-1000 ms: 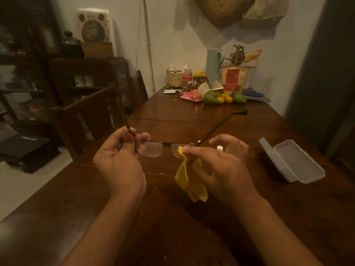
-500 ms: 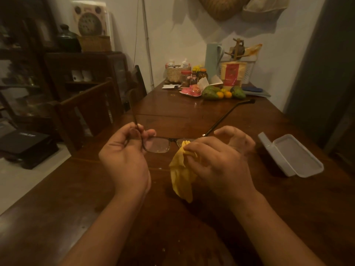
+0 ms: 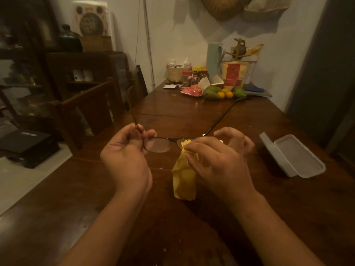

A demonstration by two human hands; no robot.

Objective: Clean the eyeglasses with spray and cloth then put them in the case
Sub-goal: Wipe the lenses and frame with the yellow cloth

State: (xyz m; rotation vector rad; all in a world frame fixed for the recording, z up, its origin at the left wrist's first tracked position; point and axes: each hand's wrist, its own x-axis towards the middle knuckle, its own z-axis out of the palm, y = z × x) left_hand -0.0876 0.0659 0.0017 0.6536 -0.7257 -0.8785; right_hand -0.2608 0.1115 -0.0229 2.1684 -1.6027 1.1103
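Note:
Dark-framed eyeglasses [image 3: 159, 144] hang over the wooden table [image 3: 172, 112], temples unfolded and pointing away from me. My left hand [image 3: 126, 152] pinches the frame at its left hinge. My right hand [image 3: 217, 162] pinches a yellow cloth [image 3: 184, 179] around the right lens, which is mostly hidden by cloth and fingers. The cloth's loose end hangs down toward the table. A small white tip [image 3: 221, 141], probably the spray bottle's, peeks out behind my right fingers; the rest is hidden. The grey glasses case [image 3: 292, 156] lies open on the table to the right.
At the table's far end stand a basket [image 3: 177, 73], jars, a pink plate [image 3: 191, 92], fruit [image 3: 222, 93] and a light-blue jug [image 3: 213, 58]. Wooden chairs [image 3: 90, 104] line the left side. A dark cabinet [image 3: 80, 68] stands further left.
Both hands and the glasses have drifted slightly right and up in view. The right fingers have shifted the cloth on the right lens. The white tip is less exposed than a second ago.

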